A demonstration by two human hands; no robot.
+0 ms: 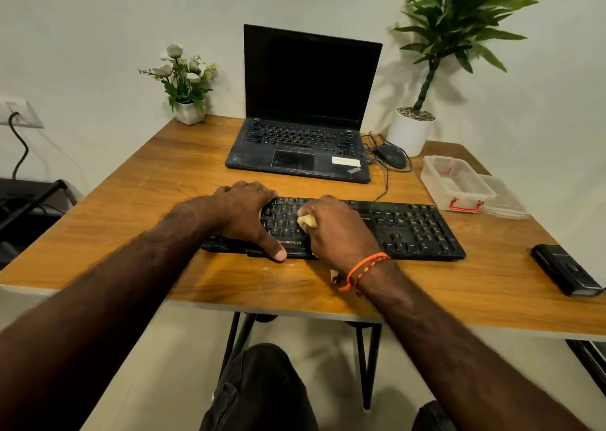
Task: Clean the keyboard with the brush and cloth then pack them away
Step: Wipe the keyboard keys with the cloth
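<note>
- At the far left a wall socket (19, 113) with a dark cable hangs off the surface (137, 181); a small pot of white flowers (185, 83) stands at the back left corner, well apart from the work.
- The left hand (244, 214) lies over the left end of the keyboard (410, 230), fingers spread and fairly straight, thumb on the front rim; it seems to be steadying the board, gripping nothing.
- The keyboard sits near the front edge of the surface, with a bare strip of wood in front of it and the laptop (305, 109) behind it, a clear gap between.
- The right hand (337, 230) is curled round a pale yellow cloth (306, 221), pressing it on the keys left of centre.
- Judged from this, wiping is under way on the left half; the right half and number pad look still to be done. No brush is in view, so I cannot tell whether brushing is finished.
- To the right, a mouse (390, 155) and a potted plant (410, 135) stand behind an open clear box (457, 184) with its lid beside it, likely where the tools go; packing is not yet done.
- A black object (565, 271) lies close to the right edge.
</note>
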